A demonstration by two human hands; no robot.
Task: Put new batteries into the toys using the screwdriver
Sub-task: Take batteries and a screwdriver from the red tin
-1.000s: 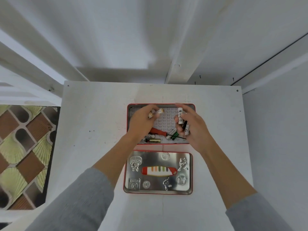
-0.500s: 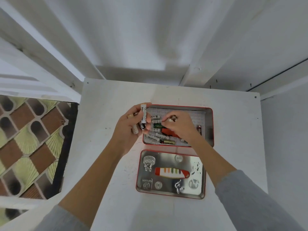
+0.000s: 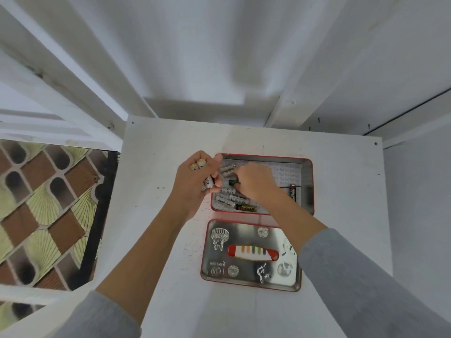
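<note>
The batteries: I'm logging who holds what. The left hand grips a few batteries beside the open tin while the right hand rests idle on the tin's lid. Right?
Not quite. In the head view the left hand does grip batteries beside the tin, but the right hand reaches into the tin among the loose batteries. The lid lies untouched, nearer the person.

Both hands crowd the open tin's (image 3: 308,184) left half, over loose batteries (image 3: 228,200); its right half lies open apart from one black battery (image 3: 292,192). The lid (image 3: 251,280) blocks the near approach; bare tabletop (image 3: 158,147) flanks both sides
</note>
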